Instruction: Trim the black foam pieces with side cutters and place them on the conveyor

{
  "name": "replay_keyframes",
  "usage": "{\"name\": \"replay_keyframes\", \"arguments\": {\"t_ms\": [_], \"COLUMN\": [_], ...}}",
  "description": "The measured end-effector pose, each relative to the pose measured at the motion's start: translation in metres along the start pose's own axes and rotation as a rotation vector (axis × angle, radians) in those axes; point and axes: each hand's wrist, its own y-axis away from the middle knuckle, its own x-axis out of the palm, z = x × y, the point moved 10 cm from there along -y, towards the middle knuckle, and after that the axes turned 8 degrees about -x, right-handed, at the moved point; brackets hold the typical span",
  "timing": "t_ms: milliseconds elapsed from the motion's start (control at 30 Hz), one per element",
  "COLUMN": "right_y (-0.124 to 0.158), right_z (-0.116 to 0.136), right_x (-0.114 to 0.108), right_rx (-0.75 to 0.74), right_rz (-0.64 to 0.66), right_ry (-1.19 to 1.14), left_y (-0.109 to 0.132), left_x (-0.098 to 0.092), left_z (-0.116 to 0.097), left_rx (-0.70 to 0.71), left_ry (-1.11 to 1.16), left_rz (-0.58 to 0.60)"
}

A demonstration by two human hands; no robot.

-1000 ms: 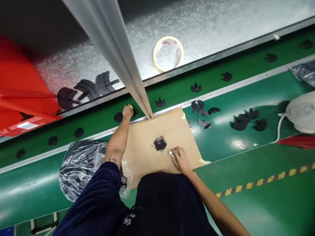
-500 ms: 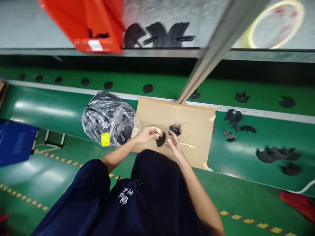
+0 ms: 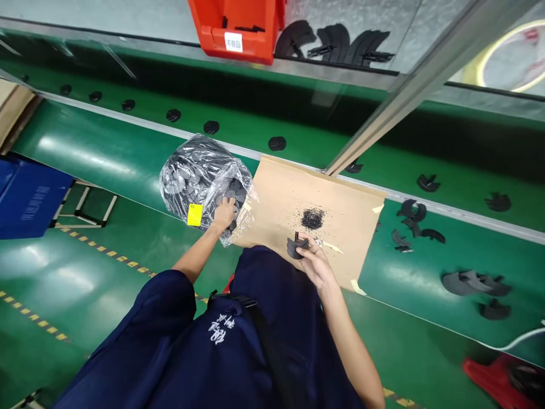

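Observation:
My left hand (image 3: pixel 225 212) reaches into the mouth of a clear plastic bag (image 3: pixel 179 150), its fingers bent down together among dark round flat pieces (image 3: pixel 237 187). What those fingertips hold, if anything, is hidden. Over the near part of a cardboard sheet (image 3: pixel 272 193), my right hand (image 3: pixel 315 261) grips a black curved plastic part (image 3: pixel 293 247) between thumb and fingers. A short black stem stands up from this part. Just beyond it, a pile of tiny black bits (image 3: pixel 313 218) lies on the cardboard.
Several curved black parts (image 3: pixel 460 283) lie on the green bench to the right. Beyond a metal rail, round black pieces (image 3: pixel 173 115) sit spaced along a green strip. A slanting metal post (image 3: pixel 374 119) rises behind the cardboard. An orange bin (image 3: pixel 255 48) stands on the upper shelf.
My left hand has left the black part and moved left into the plastic bag. My right hand now holds the part alone. The head view has shifted.

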Motion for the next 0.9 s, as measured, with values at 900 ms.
{"name": "replay_keyframes", "arguments": {"t_ms": [900], "right_y": [0.023], "right_z": [0.05], "right_x": [-0.004], "right_rx": [-0.307], "right_rz": [-0.199], "right_ry": [0.21], "left_y": [0.152], "left_x": [0.017], "left_z": [-0.154], "left_rx": [0.652], "left_ry": [0.811], "left_rz": [0.75]}}
